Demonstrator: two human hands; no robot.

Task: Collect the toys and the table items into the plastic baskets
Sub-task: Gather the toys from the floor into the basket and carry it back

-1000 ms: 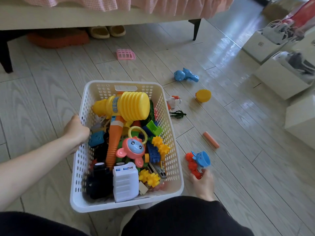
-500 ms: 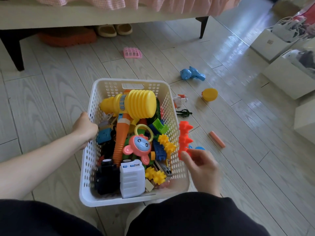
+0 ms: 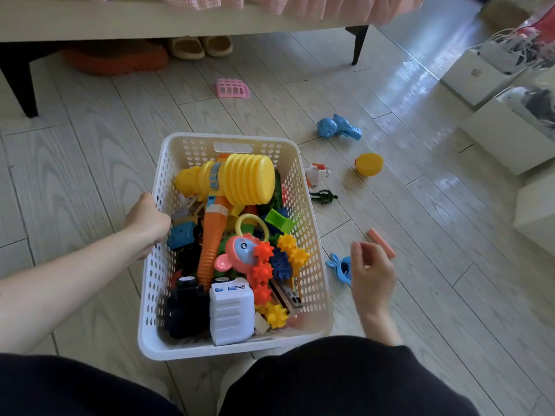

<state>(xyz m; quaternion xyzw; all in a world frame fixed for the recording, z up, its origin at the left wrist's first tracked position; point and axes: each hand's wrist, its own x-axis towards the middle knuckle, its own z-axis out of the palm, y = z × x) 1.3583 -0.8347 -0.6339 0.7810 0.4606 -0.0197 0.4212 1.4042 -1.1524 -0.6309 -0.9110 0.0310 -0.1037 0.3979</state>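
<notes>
- Basket on floor is gripped at left rim by left hand, fingers clamped.
- Right hand is seen beside basket, fingers apart.
- Red gears are lodged in basket.

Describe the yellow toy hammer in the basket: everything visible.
The toy hammer looks like glossy plastic: a yellow head, ribbed like bellows on its right half, smooth and rounded on the left, with a blue band between. Its orange handle, white-striped near the head and ribbed lower down, points toward the person. It lies on top of the other toys at the far end of the white basket.
</notes>
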